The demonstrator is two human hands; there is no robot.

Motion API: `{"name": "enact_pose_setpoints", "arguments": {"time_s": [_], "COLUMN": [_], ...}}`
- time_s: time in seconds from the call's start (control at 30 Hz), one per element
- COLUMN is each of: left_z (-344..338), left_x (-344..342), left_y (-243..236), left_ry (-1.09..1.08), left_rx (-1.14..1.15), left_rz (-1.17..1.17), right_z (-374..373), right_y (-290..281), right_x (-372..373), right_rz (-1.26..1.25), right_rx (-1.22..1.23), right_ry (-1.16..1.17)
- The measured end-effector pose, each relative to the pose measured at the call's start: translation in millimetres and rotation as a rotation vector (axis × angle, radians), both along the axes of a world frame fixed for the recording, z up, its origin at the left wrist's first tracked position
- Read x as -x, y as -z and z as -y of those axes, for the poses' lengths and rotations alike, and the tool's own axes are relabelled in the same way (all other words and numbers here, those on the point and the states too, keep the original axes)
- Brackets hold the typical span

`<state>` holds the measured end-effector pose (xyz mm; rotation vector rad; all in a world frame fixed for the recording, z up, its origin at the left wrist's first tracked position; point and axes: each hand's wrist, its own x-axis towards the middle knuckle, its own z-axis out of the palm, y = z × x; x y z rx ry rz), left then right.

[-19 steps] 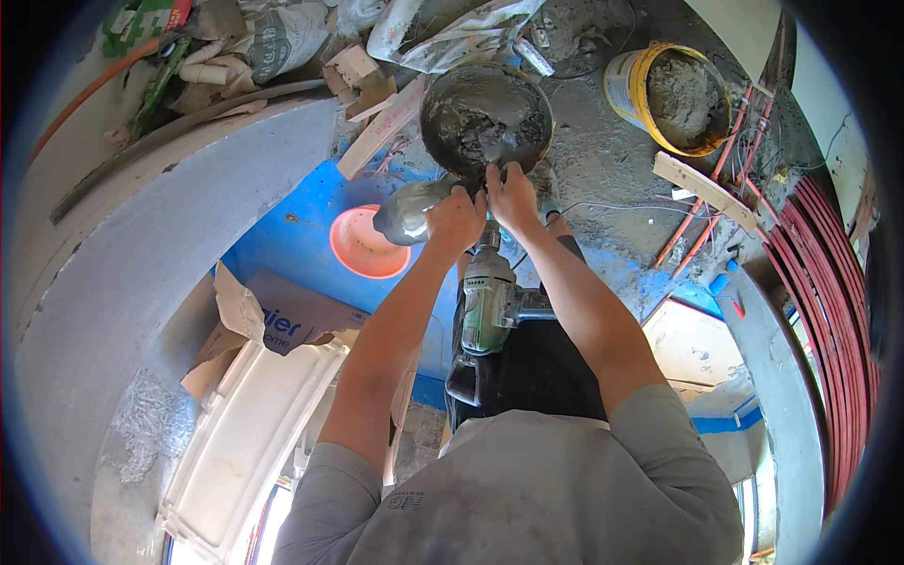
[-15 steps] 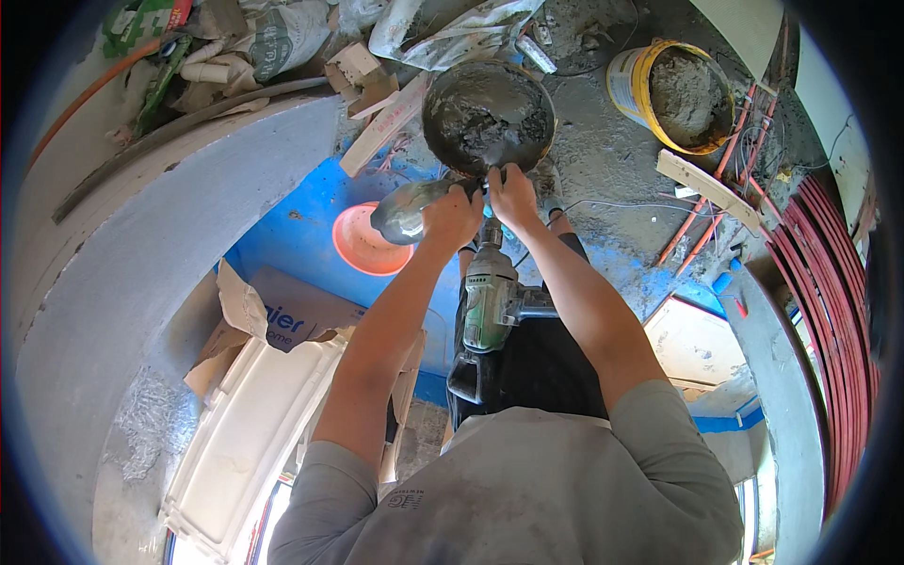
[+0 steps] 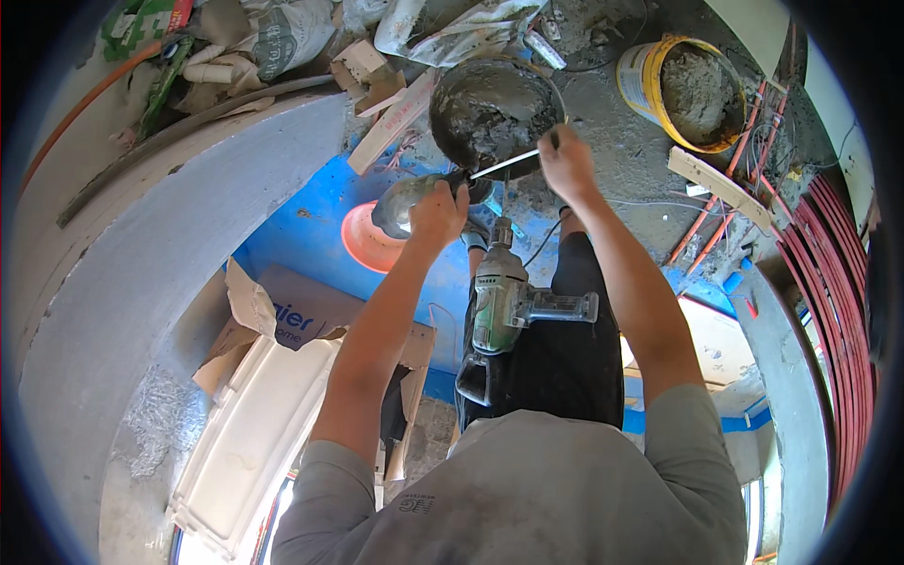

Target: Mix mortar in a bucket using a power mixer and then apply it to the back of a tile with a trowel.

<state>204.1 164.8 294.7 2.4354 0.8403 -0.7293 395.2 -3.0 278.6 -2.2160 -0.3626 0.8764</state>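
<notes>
Fingers (image 3: pixel 435 202) beside mortar bucket (image 3: pixel 490 108), drill (image 3: pixel 499 301)

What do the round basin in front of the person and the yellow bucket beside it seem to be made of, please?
The basin looks like dark rubber or plastic: a matte black rim, smeared with wet grey mortar, though the coating hides much of it. The bucket looks like plastic: a smooth, glossy yellow wall and rim, crusted grey inside.

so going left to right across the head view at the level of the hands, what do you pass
curved grey wall → orange disc → trowel → left hand → right hand → wooden strip → red pipes
</notes>
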Motion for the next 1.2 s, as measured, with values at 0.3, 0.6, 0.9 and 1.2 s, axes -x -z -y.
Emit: {"name": "enact_pose_setpoints", "arguments": {"time_s": [0.3,0.6,0.9,1.2], "left_z": [20.9,38.5,15.6,7.8], "left_x": [-38.6,-77.7,-65.3,-60.1], "left_y": [-8.5,-11.9,-7.7,-16.4], "left_ry": [-0.043,0.02,0.096,0.015], "left_rx": [0.012,0.051,0.01,0.062], "left_rz": [0.065,0.081,-0.004,0.099], "right_z": [-11.0,5.2,-4.6,-31.1], "right_y": [-5.7,7.8,24.7,27.9], "right_x": [-3.4,11.6,32.1,58.9], "right_rz": [-0.035,0.206,0.223,0.141], "right_rx": [0.084,0.046,0.001,0.028], "right_ry": [0.089,0.238,0.084,0.146]}}
